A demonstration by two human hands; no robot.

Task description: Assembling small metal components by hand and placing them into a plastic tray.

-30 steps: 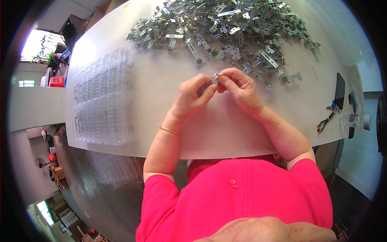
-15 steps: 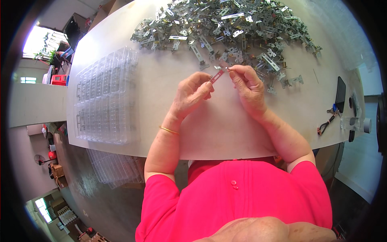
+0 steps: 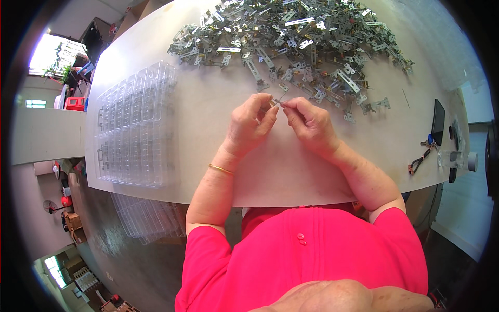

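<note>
My left hand (image 3: 251, 120) and my right hand (image 3: 311, 122) meet over the table, just in front of a big heap of metal brackets (image 3: 291, 39). Between their fingertips is a small metal bracket (image 3: 279, 102), seen nearly edge-on and mostly covered by the fingers. The left thumb and fingers pinch one side of it. On the other side, my right thumb and forefinger are closed at its end. A few loose brackets from the heap lie just beyond the fingertips.
On the left of the table stand clear plastic trays (image 3: 136, 125) holding small parts, with more clear trays (image 3: 148, 216) below the edge. At the right lie a phone (image 3: 438, 122), keys on a cord (image 3: 422, 158), a clear bottle (image 3: 457, 160) and a thin metal rod (image 3: 405, 98).
The bracket has turned from showing its long slotted face to nearly edge-on. My right hand has come down and left, and the fingertips of both hands are closer together.
</note>
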